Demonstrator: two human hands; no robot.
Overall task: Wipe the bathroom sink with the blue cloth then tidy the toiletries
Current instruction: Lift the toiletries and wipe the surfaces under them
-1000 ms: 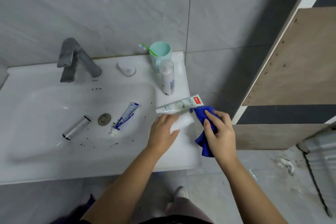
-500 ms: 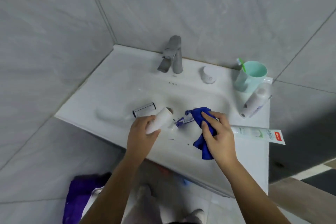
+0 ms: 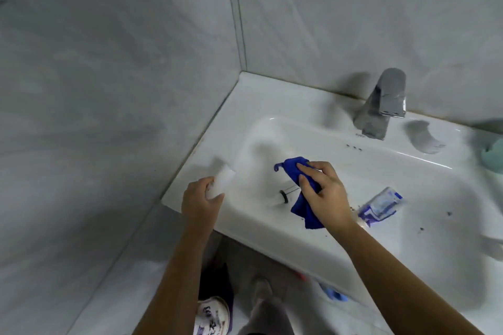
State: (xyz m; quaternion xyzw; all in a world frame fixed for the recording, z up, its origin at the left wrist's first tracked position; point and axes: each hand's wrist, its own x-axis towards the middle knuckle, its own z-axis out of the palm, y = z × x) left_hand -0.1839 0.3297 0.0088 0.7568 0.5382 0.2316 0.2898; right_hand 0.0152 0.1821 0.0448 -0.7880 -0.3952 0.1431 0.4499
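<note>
In the head view we see the white sink [image 3: 340,247] running from the middle of the frame down to the lower right, set into a corner of grey tiled walls [image 3: 109,76] that fill the upper left. The chrome tap [image 3: 381,106] stands at the upper right, on the sink's back ledge.

Our left hand [image 3: 200,202] sits at the sink's left rim, just left of centre, its fingers curled around a white bottle [image 3: 221,181] that points up and to the right over the ledge. Our right hand [image 3: 325,193] is in the centre of the frame, over the left part of the basin, with fingers closed on the blue cloth [image 3: 298,185]; the cloth is bunched under the fingertips and hangs out below the palm. We cannot tell whether the cloth touches the basin.

Just left of the cloth a clear cylinder [image 3: 285,194] with a dark ring shows faintly, mostly hidden. To the right of our right wrist a crumpled blue and white tube [image 3: 381,205] lies in the basin, with dark specks [image 3: 435,221] scattered further right. A blurred teal cup [image 3: 492,153] is cut by the right edge
</note>
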